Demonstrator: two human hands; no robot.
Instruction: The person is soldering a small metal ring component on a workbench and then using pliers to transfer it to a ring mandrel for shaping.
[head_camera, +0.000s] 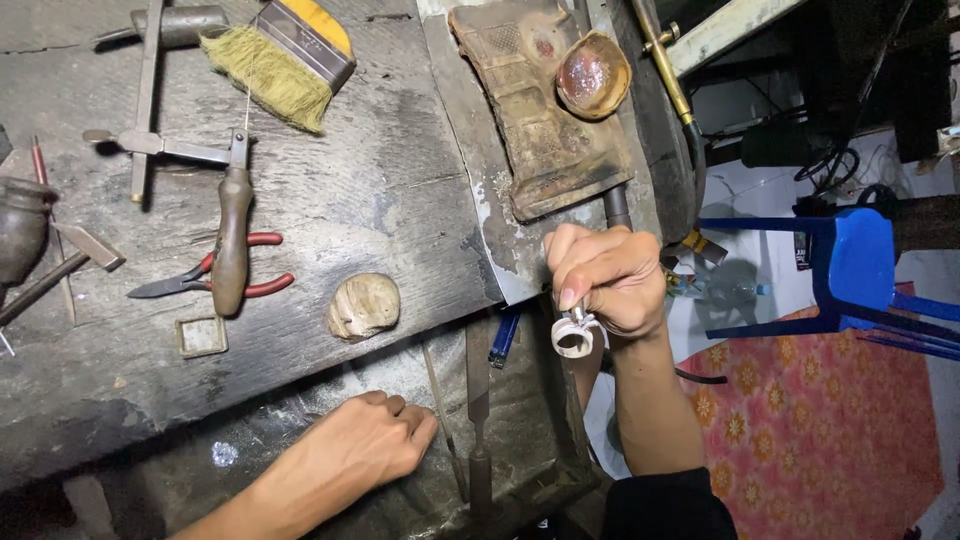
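Ring (575, 335): pale, chunky, pinched in my right hand just off the surface edge, over the lower tray.
Left hand (365, 445): nearest me, fingers curled together, resting empty on the dusty tray beside a thin file (443, 420).
Right hand (605, 275): fingers pressed around the ring, thumb on top.
Surface (380, 190): dark, worn wood; I see a rounded pale stone (364, 305) near its edge.
Middle: red-handled pliers (215, 280) under a wooden-handled tool (232, 240).
Far: yellow-handled brush (285, 55), a shiny cup (593, 75) on a brown block (545, 120).
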